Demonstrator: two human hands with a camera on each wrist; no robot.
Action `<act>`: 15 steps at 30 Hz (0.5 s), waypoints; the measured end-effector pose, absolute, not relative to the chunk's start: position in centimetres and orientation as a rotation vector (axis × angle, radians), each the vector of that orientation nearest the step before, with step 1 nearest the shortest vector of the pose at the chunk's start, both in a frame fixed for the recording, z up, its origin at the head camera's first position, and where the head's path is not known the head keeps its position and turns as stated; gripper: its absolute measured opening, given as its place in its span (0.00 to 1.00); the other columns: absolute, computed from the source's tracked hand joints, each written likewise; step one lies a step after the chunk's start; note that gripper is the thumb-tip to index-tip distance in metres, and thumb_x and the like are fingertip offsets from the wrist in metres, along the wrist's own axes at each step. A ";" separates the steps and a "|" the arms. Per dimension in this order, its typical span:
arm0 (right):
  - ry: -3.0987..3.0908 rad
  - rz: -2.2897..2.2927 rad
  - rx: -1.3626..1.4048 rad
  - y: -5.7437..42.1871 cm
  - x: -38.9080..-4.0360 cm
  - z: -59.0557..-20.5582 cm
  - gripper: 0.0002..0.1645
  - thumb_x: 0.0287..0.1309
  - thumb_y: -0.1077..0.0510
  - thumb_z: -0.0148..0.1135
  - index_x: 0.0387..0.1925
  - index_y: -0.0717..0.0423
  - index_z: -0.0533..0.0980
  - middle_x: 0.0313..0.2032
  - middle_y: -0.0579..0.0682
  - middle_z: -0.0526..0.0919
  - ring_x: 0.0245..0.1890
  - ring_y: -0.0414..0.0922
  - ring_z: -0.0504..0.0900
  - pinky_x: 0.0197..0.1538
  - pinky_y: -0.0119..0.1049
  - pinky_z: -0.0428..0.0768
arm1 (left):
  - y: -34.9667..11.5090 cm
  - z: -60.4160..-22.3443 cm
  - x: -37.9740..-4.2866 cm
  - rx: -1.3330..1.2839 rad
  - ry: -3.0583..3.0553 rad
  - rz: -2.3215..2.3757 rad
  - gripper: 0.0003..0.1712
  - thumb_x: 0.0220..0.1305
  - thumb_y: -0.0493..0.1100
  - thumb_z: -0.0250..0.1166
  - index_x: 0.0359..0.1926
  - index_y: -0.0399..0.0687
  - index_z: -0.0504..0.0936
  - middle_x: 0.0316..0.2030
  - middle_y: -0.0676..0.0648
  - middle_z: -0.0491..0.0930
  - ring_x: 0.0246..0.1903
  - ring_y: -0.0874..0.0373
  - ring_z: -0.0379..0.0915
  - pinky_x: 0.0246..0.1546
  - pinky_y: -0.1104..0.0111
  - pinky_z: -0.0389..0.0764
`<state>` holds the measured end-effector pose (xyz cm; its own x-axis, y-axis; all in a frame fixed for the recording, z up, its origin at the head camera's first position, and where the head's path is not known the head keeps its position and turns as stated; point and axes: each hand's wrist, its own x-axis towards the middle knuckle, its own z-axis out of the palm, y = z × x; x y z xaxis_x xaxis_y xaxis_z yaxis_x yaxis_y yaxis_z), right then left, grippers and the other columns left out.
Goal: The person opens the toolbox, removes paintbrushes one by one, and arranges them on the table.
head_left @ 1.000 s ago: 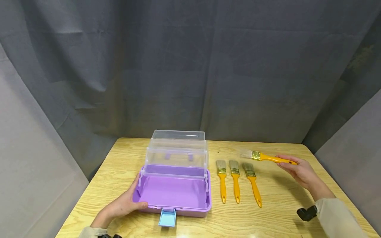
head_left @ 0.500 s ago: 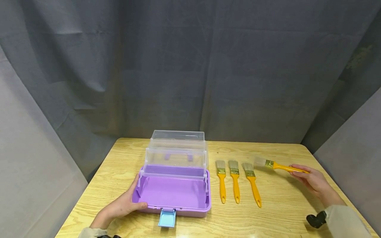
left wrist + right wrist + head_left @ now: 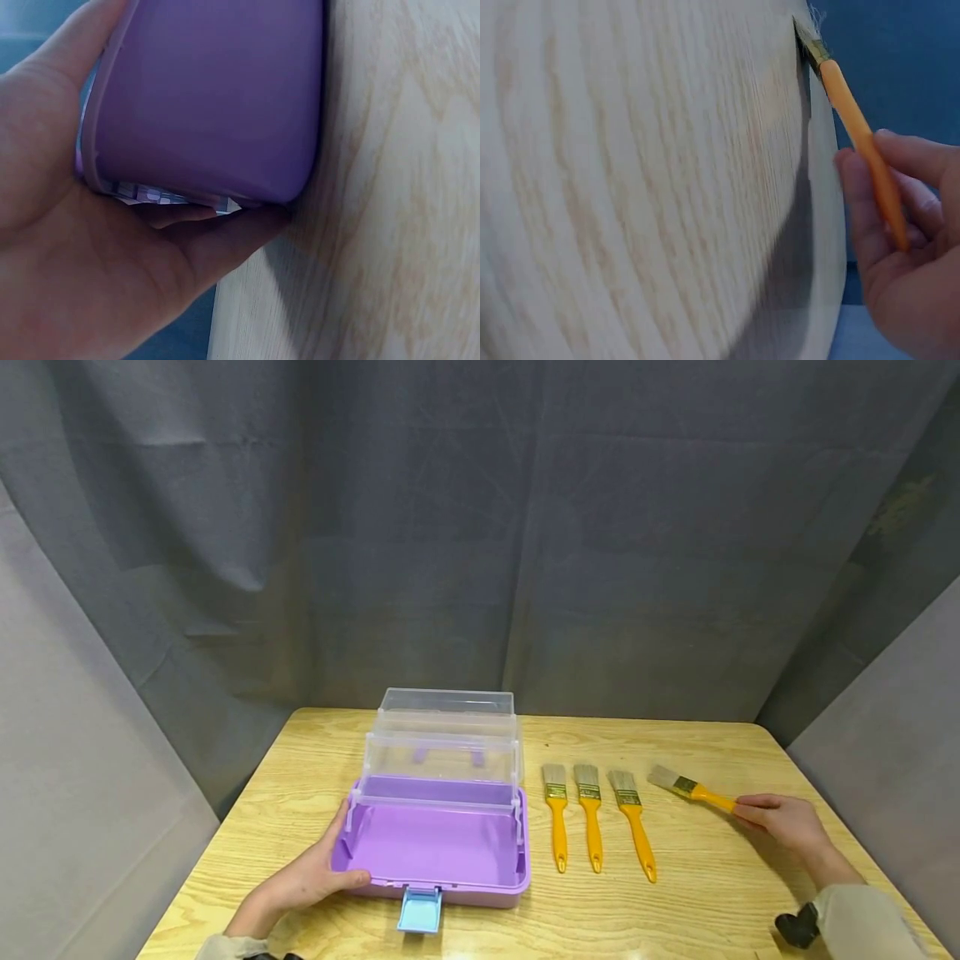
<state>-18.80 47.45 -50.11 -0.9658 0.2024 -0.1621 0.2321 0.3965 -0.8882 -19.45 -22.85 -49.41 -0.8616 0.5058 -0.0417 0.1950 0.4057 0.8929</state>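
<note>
At the left, a purple storage box [image 3: 438,847] stands opened, its clear tiered trays [image 3: 446,747] raised at the back and its light-blue latch [image 3: 420,910] hanging at the front. My left hand [image 3: 303,877] grips the box's left end, thumb at the front rim and fingers along the side; the left wrist view shows the purple wall [image 3: 210,90] between them. Over the table's right part, my right hand [image 3: 787,822] pinches the yellow handle of a flat paintbrush [image 3: 705,793]. In the right wrist view, that handle [image 3: 862,142] slants and the bristle tips are close to the wood.
Three similar paintbrushes lie in a row between box and right hand: a left one [image 3: 557,818], a middle one [image 3: 591,818] and a slightly slanted right one [image 3: 634,827]. Grey cloth [image 3: 480,527] hangs behind the wooden table [image 3: 720,893].
My right hand has moved to the right and lowered the paintbrush toward the tabletop, its bristle end now pointing up and left. The left hand and box have stayed put.
</note>
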 end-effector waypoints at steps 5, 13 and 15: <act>2.554 -1.517 0.426 46.3 -18.7 -49.8 0.31 0.58 0.59 0.64 0.52 0.82 0.68 0.31 0.56 0.84 0.29 0.46 0.84 0.33 0.37 0.83 | -22.8 -49.4 -19.6 0.656 2.351 1.473 0.68 0.53 0.40 0.71 0.72 0.51 0.22 0.70 0.30 0.26 0.68 0.32 0.29 0.62 0.40 0.37; 2.378 -1.467 0.298 44.2 -18.4 -49.6 0.22 0.64 0.58 0.57 0.47 0.78 0.71 0.26 0.56 0.82 0.24 0.45 0.81 0.29 0.37 0.82 | -22.8 -49.3 -19.6 0.634 2.346 1.468 0.69 0.54 0.40 0.71 0.72 0.50 0.21 0.70 0.30 0.25 0.68 0.33 0.28 0.63 0.41 0.37; 2.310 -1.498 0.246 43.9 -18.4 -49.7 0.22 0.65 0.58 0.55 0.46 0.78 0.71 0.27 0.56 0.82 0.25 0.45 0.82 0.30 0.37 0.82 | -22.8 -49.3 -19.6 0.624 2.345 1.462 0.68 0.54 0.40 0.71 0.72 0.50 0.21 0.70 0.30 0.25 0.68 0.33 0.28 0.63 0.41 0.37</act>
